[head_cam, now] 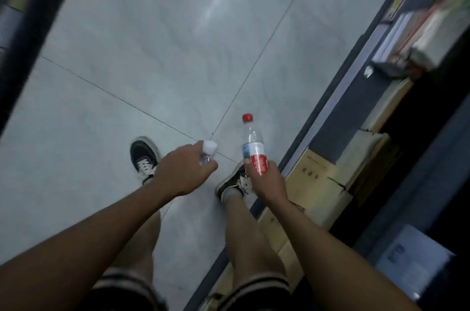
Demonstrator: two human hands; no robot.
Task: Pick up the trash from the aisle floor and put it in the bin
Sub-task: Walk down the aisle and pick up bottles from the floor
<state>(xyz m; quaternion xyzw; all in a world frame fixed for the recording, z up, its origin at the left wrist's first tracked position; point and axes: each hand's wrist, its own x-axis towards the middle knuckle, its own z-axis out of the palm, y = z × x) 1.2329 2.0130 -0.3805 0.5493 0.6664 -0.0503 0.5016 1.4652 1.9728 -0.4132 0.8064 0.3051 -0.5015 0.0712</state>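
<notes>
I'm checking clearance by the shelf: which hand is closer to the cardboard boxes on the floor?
Right. The right hand, holding the red-capped bottle, is just left of the cardboard boxes; the left hand, holding a white-capped bottle, is farther left.

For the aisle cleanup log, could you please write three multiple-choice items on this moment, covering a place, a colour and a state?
1. Where is the red-labelled bottle?
A. Lying on the floor
B. In the right hand
C. On the shelf

2. What colour is the cap of the bottle in the left hand?
A. White
B. Red
C. Blue

3. What state are the hands in?
A. Both empty
B. One holds a bottle
C. Each holds a bottle

Answers: 1 B, the fingers wrap its lower label. 2 A, the small clear bottle has a white cap above the fist. 3 C, both hands are closed on bottles above the tiled floor.
</notes>
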